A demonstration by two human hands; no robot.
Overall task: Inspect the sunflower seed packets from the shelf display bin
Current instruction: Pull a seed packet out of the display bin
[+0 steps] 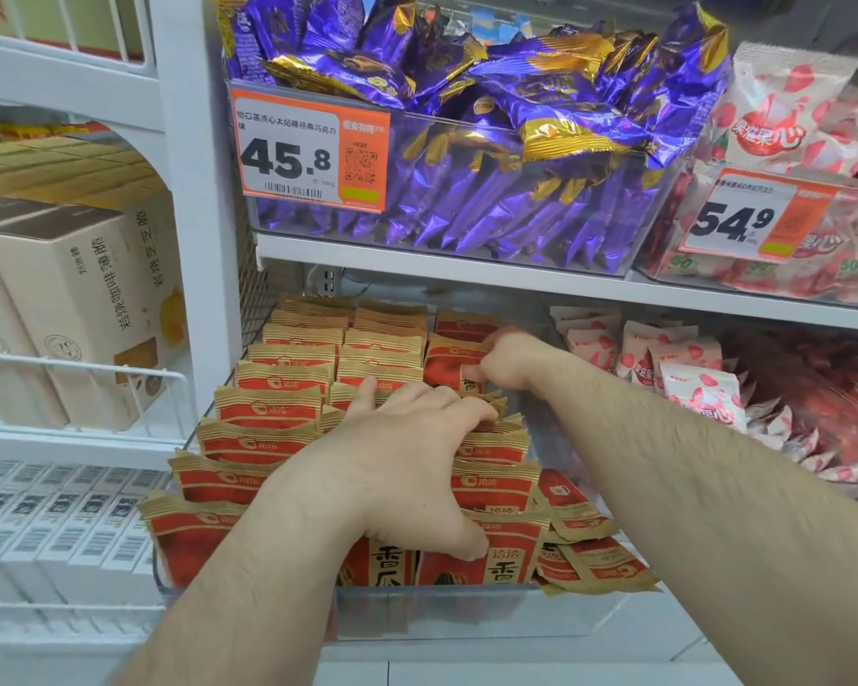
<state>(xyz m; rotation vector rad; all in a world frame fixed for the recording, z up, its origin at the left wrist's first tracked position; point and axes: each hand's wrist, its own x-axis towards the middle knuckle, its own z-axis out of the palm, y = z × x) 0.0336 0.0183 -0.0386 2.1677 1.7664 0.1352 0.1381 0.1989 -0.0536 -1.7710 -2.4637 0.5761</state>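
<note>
Two hands: both reach into the clear display bin (590, 613) on the lower shelf.
Left hand (407, 467): fingers (471, 406) spread, not clamped, thumb pressing the front packet's face.
Right hand (508, 361): fingers (474, 374) curled and pinching the top edge of a packet deeper in the row.
Sunflower seed packets (263, 445): upright in rows under and around both hands; a few lie loose just right of the left thumb.
Advice: steady the front rows with the left palm, lift one packet straight up, turn its print toward the eyes.

Orange price tag (312, 156) reads 45.8, another tag (759, 215) 54.9 (seed packets (263, 443) show 洽洽)
</note>
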